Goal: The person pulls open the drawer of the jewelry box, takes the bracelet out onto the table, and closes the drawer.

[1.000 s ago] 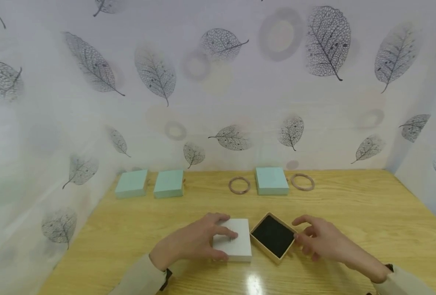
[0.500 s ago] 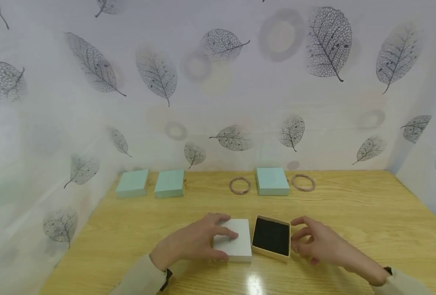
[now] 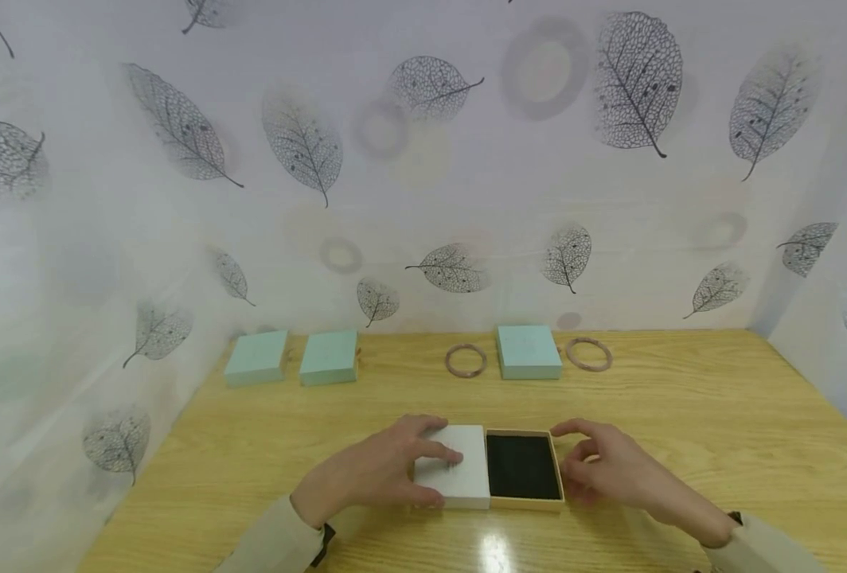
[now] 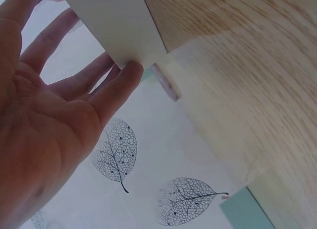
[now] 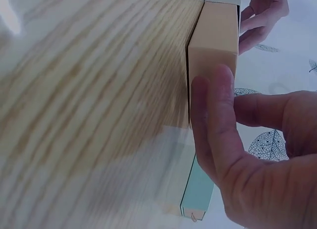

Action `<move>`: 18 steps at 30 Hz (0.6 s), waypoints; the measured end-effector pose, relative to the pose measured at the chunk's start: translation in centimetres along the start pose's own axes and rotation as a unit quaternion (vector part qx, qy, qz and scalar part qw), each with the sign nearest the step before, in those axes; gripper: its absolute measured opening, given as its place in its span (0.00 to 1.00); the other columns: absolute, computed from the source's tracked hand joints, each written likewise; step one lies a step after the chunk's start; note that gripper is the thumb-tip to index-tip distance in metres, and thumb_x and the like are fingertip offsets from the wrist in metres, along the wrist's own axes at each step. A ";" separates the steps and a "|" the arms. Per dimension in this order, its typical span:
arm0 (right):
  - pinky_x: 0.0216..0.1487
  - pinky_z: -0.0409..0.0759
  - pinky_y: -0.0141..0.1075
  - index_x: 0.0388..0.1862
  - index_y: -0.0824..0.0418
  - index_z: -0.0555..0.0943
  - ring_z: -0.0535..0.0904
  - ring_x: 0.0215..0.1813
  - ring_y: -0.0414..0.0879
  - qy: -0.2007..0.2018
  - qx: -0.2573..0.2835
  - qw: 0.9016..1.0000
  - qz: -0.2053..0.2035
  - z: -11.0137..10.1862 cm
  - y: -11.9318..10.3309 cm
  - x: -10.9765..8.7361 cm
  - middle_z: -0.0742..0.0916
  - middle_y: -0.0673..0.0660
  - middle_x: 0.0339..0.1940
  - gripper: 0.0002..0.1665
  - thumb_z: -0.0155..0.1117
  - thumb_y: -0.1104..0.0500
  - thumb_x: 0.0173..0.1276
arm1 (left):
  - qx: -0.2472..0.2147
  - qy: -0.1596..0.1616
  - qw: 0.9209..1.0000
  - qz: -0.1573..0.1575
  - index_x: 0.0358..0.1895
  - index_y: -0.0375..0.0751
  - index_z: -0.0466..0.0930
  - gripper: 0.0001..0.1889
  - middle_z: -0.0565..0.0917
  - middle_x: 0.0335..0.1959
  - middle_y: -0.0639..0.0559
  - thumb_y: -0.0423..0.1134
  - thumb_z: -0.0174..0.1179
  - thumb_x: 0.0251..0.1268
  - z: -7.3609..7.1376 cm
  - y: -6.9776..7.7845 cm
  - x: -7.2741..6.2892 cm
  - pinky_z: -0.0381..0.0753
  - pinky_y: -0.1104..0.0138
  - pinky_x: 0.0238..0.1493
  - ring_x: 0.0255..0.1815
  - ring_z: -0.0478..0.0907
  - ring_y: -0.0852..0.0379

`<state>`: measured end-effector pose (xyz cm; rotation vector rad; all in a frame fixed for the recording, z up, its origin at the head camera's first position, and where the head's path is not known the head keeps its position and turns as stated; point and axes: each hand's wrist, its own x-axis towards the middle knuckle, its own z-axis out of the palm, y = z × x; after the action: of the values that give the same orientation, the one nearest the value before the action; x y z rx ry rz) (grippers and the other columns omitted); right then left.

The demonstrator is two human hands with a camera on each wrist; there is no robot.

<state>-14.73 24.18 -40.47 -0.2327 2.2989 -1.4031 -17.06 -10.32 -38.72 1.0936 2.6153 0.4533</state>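
A white square box lid (image 3: 470, 469) lies on the wooden table in front of me. My left hand (image 3: 376, 469) holds it from the left, with a finger along the far edge, one on top and the thumb at the near edge. Right against its right side sits a tan box base (image 3: 526, 504) with a black insert (image 3: 522, 467), its open side up. My right hand (image 3: 617, 469) is at the right side of the base; in the right wrist view its fingertips (image 5: 223, 78) touch or nearly touch the tan wall, and nothing is gripped.
Along the back stand a mint box (image 3: 257, 358), a second mint box (image 3: 329, 356) and a third mint box (image 3: 528, 351). One purplish bangle (image 3: 448, 369) lies left of the third box, another bangle (image 3: 570, 350) right of it. A leaf-patterned curtain (image 3: 423, 183) encloses the table.
The tan base has turned from a diamond angle to lie square beside the white lid, its edge now flush along it. My right hand moved slightly left with it; the left hand stayed put.
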 end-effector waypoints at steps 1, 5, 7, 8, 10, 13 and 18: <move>0.33 0.89 0.42 0.71 0.72 0.68 0.86 0.34 0.52 0.001 0.004 1.000 0.000 0.1 0.0 0.1 0.87 0.58 0.34 0.30 0.61 0.66 0.73 | 0.000 0.000 1.000 0.001 0.65 0.64 0.81 0.27 0.69 0.77 0.47 0.56 0.72 0.61 0.0 0.0 0.0 0.74 0.53 0.73 0.76 0.68 0.46; 0.35 0.90 0.41 0.71 0.73 0.67 0.88 0.35 0.52 0.011 0.017 1.000 -0.002 0.3 0.0 0.3 0.86 0.59 0.35 0.30 0.59 0.68 0.73 | -0.001 0.000 1.000 0.001 0.65 0.64 0.81 0.27 0.68 0.77 0.47 0.56 0.71 0.62 0.1 0.0 0.0 0.74 0.53 0.73 0.76 0.68 0.46; 0.36 0.90 0.41 0.72 0.73 0.67 0.88 0.36 0.51 0.017 0.021 1.000 -0.003 0.4 0.0 0.3 0.85 0.60 0.36 0.30 0.58 0.68 0.73 | -0.002 0.002 1.000 0.002 0.66 0.64 0.81 0.27 0.68 0.77 0.47 0.56 0.71 0.62 0.1 0.0 0.0 0.74 0.53 0.73 0.76 0.67 0.46; 0.36 0.90 0.40 0.72 0.73 0.67 0.88 0.36 0.51 0.021 0.020 1.000 -0.004 0.5 -0.1 0.4 0.85 0.60 0.36 0.30 0.58 0.68 0.73 | -0.002 0.003 1.000 0.002 0.66 0.64 0.81 0.27 0.68 0.77 0.47 0.56 0.71 0.62 0.1 0.0 0.0 0.74 0.53 0.73 0.76 0.67 0.46; 0.37 0.90 0.40 0.71 0.73 0.68 0.88 0.37 0.51 0.026 0.022 0.999 -0.005 0.6 -0.2 0.4 0.84 0.60 0.36 0.29 0.58 0.68 0.73 | -0.002 0.005 1.000 0.003 0.65 0.64 0.81 0.27 0.68 0.77 0.46 0.56 0.71 0.62 0.0 -0.1 0.0 0.74 0.53 0.73 0.76 0.67 0.46; 0.38 0.90 0.39 0.70 0.73 0.69 0.88 0.37 0.51 0.027 0.028 0.999 -0.004 0.8 -0.3 0.5 0.84 0.60 0.36 0.28 0.57 0.68 0.73 | -0.001 0.006 1.000 0.002 0.65 0.64 0.81 0.27 0.68 0.77 0.47 0.56 0.71 0.62 0.0 -0.1 -0.1 0.74 0.53 0.73 0.76 0.67 0.46; 0.39 0.90 0.39 0.69 0.74 0.69 0.86 0.38 0.50 0.022 0.040 0.999 -0.004 1.0 -0.4 0.7 0.83 0.60 0.36 0.27 0.57 0.69 0.74 | -0.001 0.002 1.000 0.001 0.65 0.64 0.81 0.27 0.69 0.77 0.47 0.57 0.71 0.61 0.1 -0.1 0.0 0.73 0.53 0.74 0.76 0.67 0.46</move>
<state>-14.91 22.95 -40.67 -0.1874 2.2732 -1.5151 -17.07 -10.40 -38.83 1.0950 2.6180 0.4587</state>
